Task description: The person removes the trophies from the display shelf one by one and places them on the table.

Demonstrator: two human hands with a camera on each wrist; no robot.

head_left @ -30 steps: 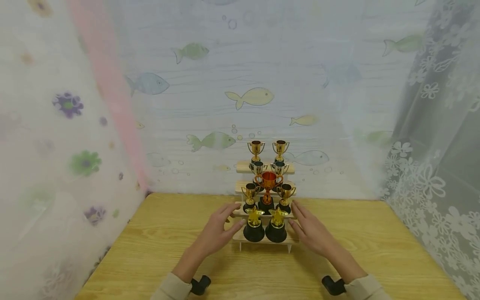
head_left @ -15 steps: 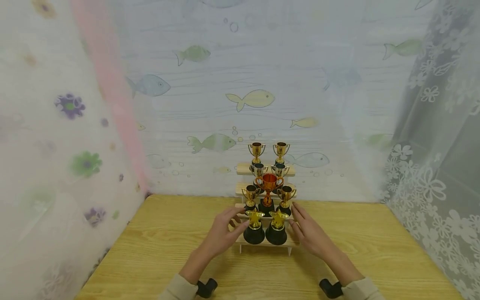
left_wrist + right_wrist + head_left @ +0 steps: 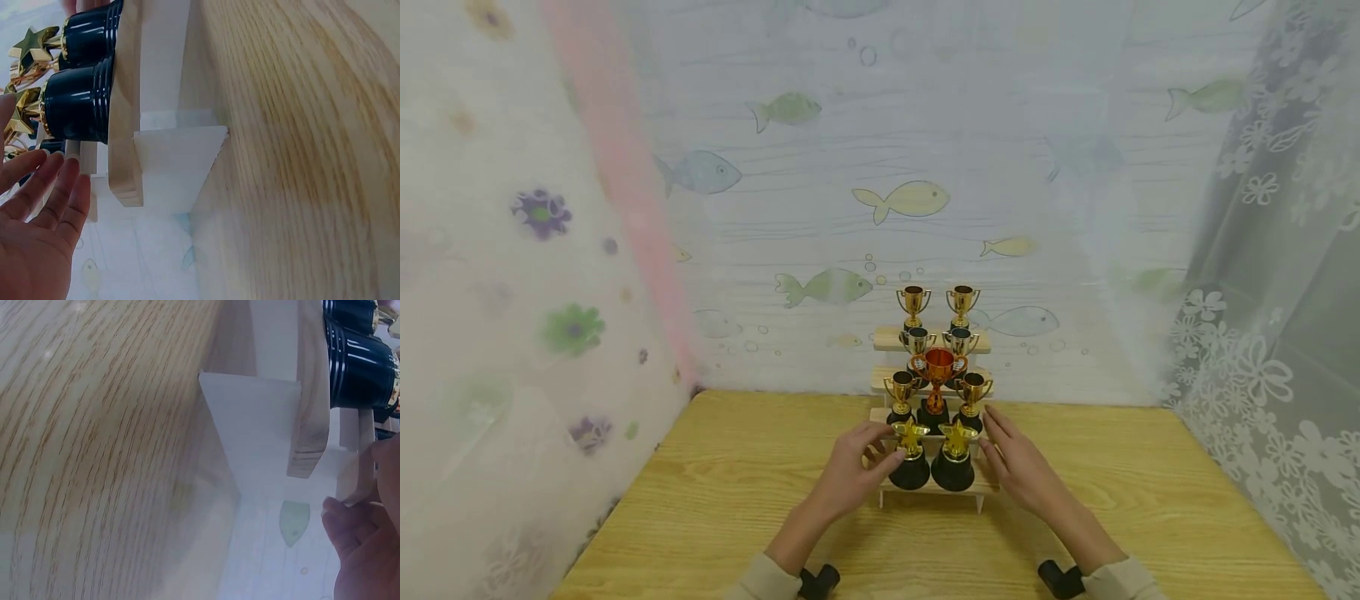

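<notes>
Soft, even, slightly muted light here, only faint shadow under the stand (image 3: 127, 119)! Highlights gleam on the black bases (image 3: 76, 103), bright specks dot the table (image 3: 112, 437), and out left in the head view, flowers (image 3: 573, 328) blur.

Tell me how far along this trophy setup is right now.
Done, it seems: gold cups, silver cups, a red cup and two star trophies stand upright on the tiered stand. In hand: the left hand is by the left star trophy, the right hand at the stand's right side. Remaining: perhaps only straightening, since every trophy in view already sits on a tier.
</notes>
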